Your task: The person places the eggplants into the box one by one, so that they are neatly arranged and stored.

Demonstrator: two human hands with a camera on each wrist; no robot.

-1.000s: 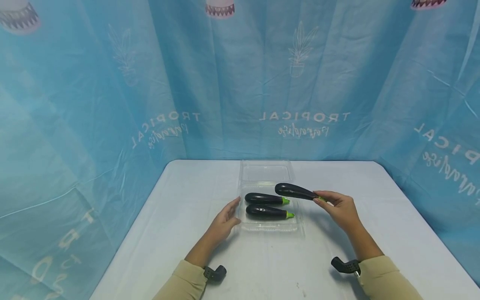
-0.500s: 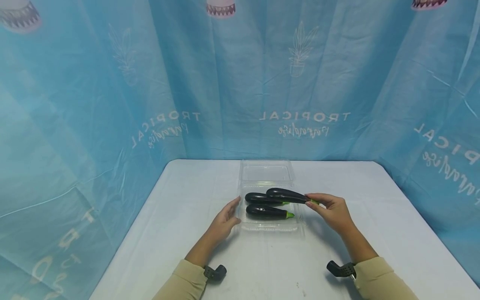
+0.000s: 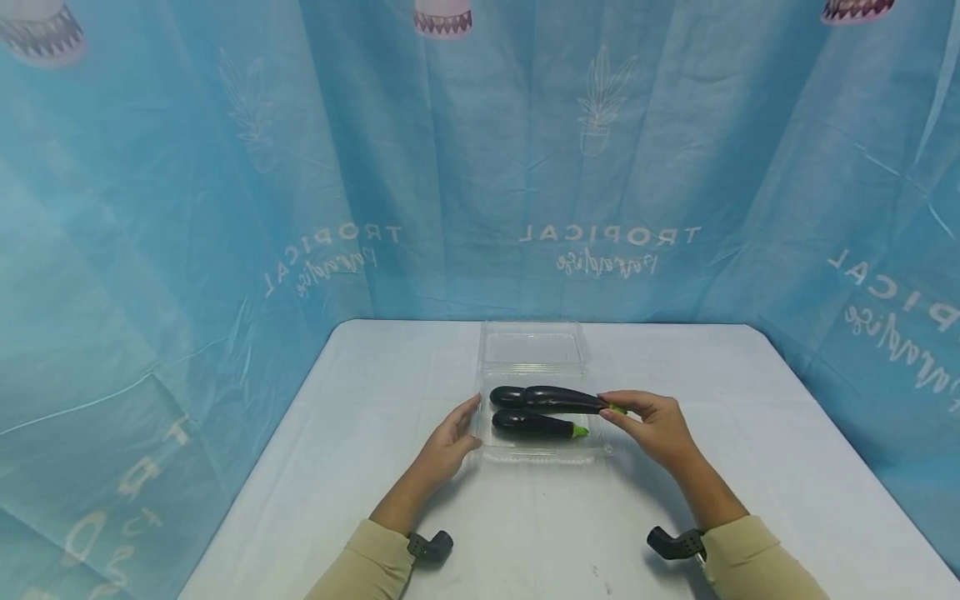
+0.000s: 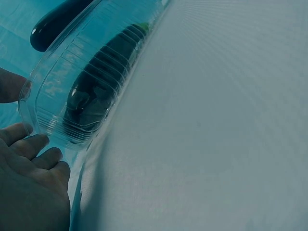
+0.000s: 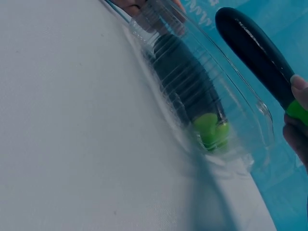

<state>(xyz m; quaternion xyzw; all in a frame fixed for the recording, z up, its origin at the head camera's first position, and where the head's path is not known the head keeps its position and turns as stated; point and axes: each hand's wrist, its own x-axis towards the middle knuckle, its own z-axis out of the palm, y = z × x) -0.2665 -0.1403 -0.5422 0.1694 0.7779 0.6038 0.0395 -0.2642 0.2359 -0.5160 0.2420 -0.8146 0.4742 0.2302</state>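
My right hand pinches a dark eggplant by its green stem end, holding it above the clear plastic container. In the head view it overlaps a second eggplant inside, hiding most of that one. A third eggplant lies along the near side, its green stem pointing right. My left hand rests at the container's left end, thumb and fingers spread apart. In the left wrist view, a digit touches the clear rim, and the other fingertips lie near the end wall.
The container's hinged lid lies folded back towards the table's far edge. A white cloth covers the table. Blue printed curtains enclose the back and both sides.
My right hand has moved left and down with its eggplant, bringing it from beside the container to above the farther eggplant. My left hand stays in place.
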